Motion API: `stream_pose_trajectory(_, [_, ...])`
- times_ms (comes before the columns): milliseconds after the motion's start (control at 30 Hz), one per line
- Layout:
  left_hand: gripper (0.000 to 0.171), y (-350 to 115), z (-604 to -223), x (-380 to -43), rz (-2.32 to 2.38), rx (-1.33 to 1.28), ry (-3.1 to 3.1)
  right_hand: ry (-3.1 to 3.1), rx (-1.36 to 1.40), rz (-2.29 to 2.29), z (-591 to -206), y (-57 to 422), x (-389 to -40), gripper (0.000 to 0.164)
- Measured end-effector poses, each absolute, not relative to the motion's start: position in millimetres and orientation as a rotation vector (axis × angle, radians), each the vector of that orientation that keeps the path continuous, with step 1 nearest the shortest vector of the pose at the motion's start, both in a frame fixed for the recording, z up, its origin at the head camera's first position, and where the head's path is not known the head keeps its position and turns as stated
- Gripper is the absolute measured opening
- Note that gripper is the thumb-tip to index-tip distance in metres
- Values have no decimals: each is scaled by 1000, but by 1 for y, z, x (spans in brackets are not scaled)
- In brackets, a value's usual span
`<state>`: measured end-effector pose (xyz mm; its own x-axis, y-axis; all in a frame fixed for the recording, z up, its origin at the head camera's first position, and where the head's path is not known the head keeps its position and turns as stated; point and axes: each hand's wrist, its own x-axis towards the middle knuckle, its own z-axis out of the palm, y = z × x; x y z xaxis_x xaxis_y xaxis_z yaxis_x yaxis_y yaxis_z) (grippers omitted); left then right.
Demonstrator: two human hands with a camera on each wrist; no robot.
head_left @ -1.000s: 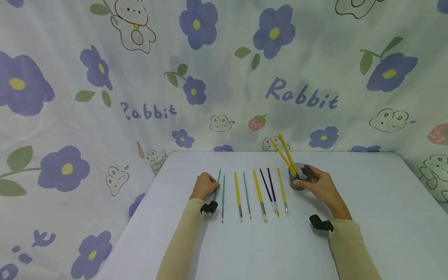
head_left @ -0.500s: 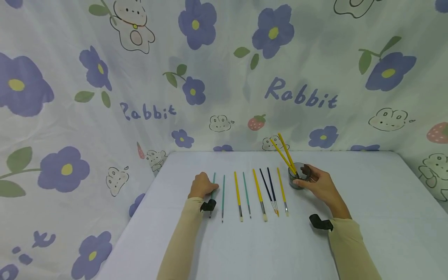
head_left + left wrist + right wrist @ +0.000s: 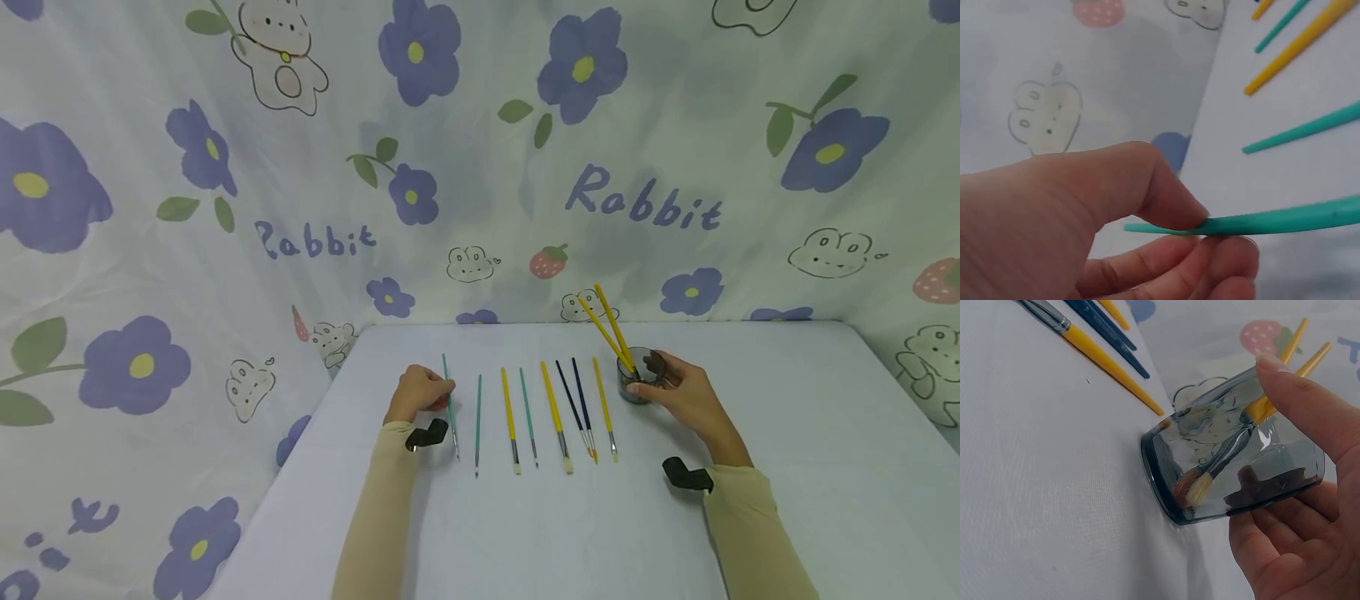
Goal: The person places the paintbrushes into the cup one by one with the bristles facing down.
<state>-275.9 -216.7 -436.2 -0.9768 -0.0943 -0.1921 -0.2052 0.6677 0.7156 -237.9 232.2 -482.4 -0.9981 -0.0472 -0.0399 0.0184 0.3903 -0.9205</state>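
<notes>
Between thumb and fingertips, my left hand (image 3: 418,392) pinches a teal paintbrush (image 3: 1297,219) at the left end of a row of brushes. Its bristle end points toward me in the head view. My right hand (image 3: 688,398) grips a dark, see-through glass cup (image 3: 628,393) from its right side, thumb near the rim. Two yellow-handled paintbrushes (image 3: 604,325) lean inside the cup, bristles down; the right wrist view shows one brown tip and one pale tip. Closest to the held brush on its right lies another teal paintbrush (image 3: 478,421).
Further right on the white table (image 3: 510,542) lie a yellow brush (image 3: 509,408), a thin teal brush (image 3: 528,412), a thick yellow brush (image 3: 555,408), two dark blue brushes (image 3: 581,400) and another yellow brush (image 3: 604,404). A patterned curtain (image 3: 480,167) hangs behind.
My left hand has moved left with the teal paintbrush, widening the gap to its neighbour. The brush's tilt has also changed, its bristle end now swung right. My right hand and the cup stay put.
</notes>
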Motion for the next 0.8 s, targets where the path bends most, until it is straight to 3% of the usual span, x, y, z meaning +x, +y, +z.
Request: stream_pose_trajectory(800, [27,-190,-422,-279,1954,-260,2383,2584,-22,-1686,-483,233,-239,108])
